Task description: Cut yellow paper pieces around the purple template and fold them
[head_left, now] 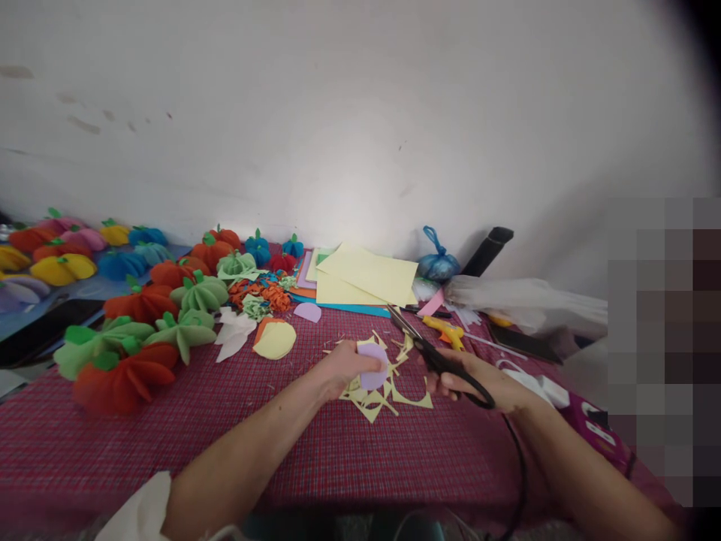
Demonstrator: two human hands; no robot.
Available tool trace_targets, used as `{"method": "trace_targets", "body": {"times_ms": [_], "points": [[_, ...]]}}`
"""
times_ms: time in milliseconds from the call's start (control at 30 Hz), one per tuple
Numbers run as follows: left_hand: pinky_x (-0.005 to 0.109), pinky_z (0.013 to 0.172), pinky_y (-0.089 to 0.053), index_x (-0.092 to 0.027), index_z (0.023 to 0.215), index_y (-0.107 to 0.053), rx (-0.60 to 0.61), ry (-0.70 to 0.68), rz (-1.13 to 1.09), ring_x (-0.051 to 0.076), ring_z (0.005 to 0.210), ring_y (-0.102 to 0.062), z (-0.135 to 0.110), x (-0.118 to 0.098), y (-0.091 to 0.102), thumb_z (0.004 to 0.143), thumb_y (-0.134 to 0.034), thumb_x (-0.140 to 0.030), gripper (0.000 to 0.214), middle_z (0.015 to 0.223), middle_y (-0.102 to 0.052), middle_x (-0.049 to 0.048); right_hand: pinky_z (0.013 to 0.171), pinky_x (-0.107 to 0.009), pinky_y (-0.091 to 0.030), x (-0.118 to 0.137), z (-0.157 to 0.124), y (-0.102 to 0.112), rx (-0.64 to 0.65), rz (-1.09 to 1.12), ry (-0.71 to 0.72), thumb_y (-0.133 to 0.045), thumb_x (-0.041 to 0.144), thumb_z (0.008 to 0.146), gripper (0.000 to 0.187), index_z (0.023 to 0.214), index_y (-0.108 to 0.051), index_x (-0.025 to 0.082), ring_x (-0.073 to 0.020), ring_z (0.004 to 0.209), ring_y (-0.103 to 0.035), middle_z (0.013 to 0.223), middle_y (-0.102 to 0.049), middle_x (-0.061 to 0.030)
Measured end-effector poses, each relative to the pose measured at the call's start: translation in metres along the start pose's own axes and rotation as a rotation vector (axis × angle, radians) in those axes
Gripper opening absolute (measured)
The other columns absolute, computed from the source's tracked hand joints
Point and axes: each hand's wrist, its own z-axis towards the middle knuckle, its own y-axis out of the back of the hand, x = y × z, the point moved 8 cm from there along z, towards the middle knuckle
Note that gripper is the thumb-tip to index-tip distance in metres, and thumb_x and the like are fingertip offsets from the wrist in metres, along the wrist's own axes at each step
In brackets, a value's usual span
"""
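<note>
My left hand (350, 368) pinches a round purple piece (372, 366), paper or felt, above a heap of pale yellow offcuts (372, 409). In my right hand (467, 376) is a pair of scissors (436, 357) with black handles, its blades pointing up and to the left. The scissors and the purple piece are apart. Left of my left hand lie yellow rounds (276, 340) over an orange one. Another purple piece (308, 312) rests behind them.
Layered pumpkins (135, 300) in several colours crowd the left side. Yellow sheets (366, 278) are stacked by the wall, near shredded scraps (264, 293). A yellow glue gun (444, 330), a blue plastic bag (439, 263) and a dark phone-like slab (526, 343) lie at the right.
</note>
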Motion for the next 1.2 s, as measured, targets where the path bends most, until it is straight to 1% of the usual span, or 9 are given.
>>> {"method": "trace_targets", "body": {"times_ms": [133, 200, 333, 433, 600, 733, 867, 1000, 1200], "points": [[0.026, 0.048, -0.045, -0.01, 0.064, -0.063, 0.014, -0.013, 0.033, 0.014, 0.05, -0.057, -0.002, -0.002, -0.002, 0.05, -0.068, -0.019, 0.018, 0.059, -0.064, 0.0056, 0.049, -0.022, -0.036, 0.009, 0.02, 0.006, -0.298, 0.091, 0.031, -0.066, 0.037, 0.07, 0.039, 0.098, -0.049, 0.016, -0.0079, 0.054, -0.045, 0.075, -0.055, -0.0001], [0.025, 0.049, -0.044, -0.01, 0.064, -0.064, 0.021, -0.016, 0.062, 0.014, 0.05, -0.057, -0.004, -0.004, -0.004, 0.05, -0.066, -0.019, 0.016, 0.06, -0.064, 0.0053, 0.049, -0.022, -0.036, 0.017, 0.033, 0.0, -0.351, 0.135, 0.059, -0.07, 0.035, 0.065, 0.043, 0.097, -0.048, 0.017, -0.0083, 0.055, -0.046, 0.077, -0.057, 0.0], [0.022, 0.046, -0.038, -0.012, 0.06, -0.063, 0.0, -0.047, 0.168, 0.012, 0.049, -0.054, -0.009, -0.012, -0.005, 0.051, -0.063, -0.015, 0.008, 0.056, -0.061, 0.0019, 0.052, -0.023, -0.037, 0.035, 0.055, -0.018, -0.324, 0.132, 0.133, -0.073, 0.034, 0.059, 0.047, 0.096, -0.049, 0.017, -0.0096, 0.057, -0.048, 0.072, -0.056, 0.002], [0.021, 0.042, -0.031, -0.014, 0.052, -0.059, -0.029, -0.062, 0.245, 0.01, 0.044, -0.047, -0.01, -0.014, -0.004, 0.052, -0.062, -0.014, 0.004, 0.049, -0.055, -0.001, 0.052, -0.022, -0.037, 0.041, 0.064, -0.028, -0.28, 0.114, 0.16, -0.073, 0.031, 0.059, 0.046, 0.096, -0.05, 0.017, -0.0093, 0.058, -0.048, 0.071, -0.054, 0.0024], [0.021, 0.042, -0.031, -0.016, 0.053, -0.056, 0.027, -0.108, 0.274, 0.009, 0.043, -0.045, -0.006, -0.01, -0.008, 0.054, -0.06, -0.014, 0.004, 0.05, -0.053, -0.0026, 0.051, -0.021, -0.034, 0.04, 0.067, -0.035, -0.238, 0.123, 0.129, -0.073, 0.03, 0.058, 0.044, 0.093, -0.049, 0.016, -0.0075, 0.056, -0.044, 0.069, -0.048, 0.0043], [0.021, 0.043, -0.031, -0.016, 0.056, -0.058, 0.03, -0.1, 0.274, 0.009, 0.044, -0.046, -0.003, -0.005, -0.007, 0.056, -0.061, -0.015, 0.003, 0.051, -0.054, -0.0023, 0.049, -0.02, -0.031, 0.038, 0.066, -0.036, -0.218, 0.178, 0.118, -0.071, 0.029, 0.059, 0.043, 0.093, -0.048, 0.016, -0.0065, 0.052, -0.041, 0.065, -0.047, 0.0058], [0.023, 0.05, -0.038, -0.013, 0.064, -0.062, 0.011, -0.075, 0.191, 0.011, 0.051, -0.053, -0.003, -0.006, -0.007, 0.053, -0.068, -0.018, 0.013, 0.06, -0.061, 0.0015, 0.049, -0.02, -0.031, 0.031, 0.064, -0.027, -0.291, 0.209, 0.15, -0.071, 0.028, 0.06, 0.041, 0.091, -0.048, 0.017, -0.0071, 0.054, -0.041, 0.067, -0.046, 0.0054], [0.024, 0.059, -0.042, -0.011, 0.079, -0.066, -0.002, -0.134, -0.032, 0.012, 0.06, -0.058, -0.004, -0.016, -0.007, 0.054, -0.073, -0.025, 0.029, 0.074, -0.066, 0.0064, 0.05, -0.02, -0.033, 0.025, 0.062, -0.016, -0.388, 0.233, 0.174, -0.071, 0.028, 0.06, 0.042, 0.094, -0.049, 0.017, -0.0075, 0.056, -0.041, 0.071, -0.047, 0.0044], [0.024, 0.051, -0.041, -0.009, 0.076, -0.065, -0.063, -0.137, -0.18, 0.011, 0.051, -0.055, -0.002, -0.015, -0.001, 0.055, -0.074, -0.03, 0.031, 0.064, -0.064, 0.0058, 0.049, -0.02, -0.032, 0.028, 0.061, -0.017, -0.418, 0.243, 0.189, -0.072, 0.031, 0.059, 0.042, 0.092, -0.05, 0.017, -0.0074, 0.055, -0.04, 0.069, -0.046, 0.0048]]}}
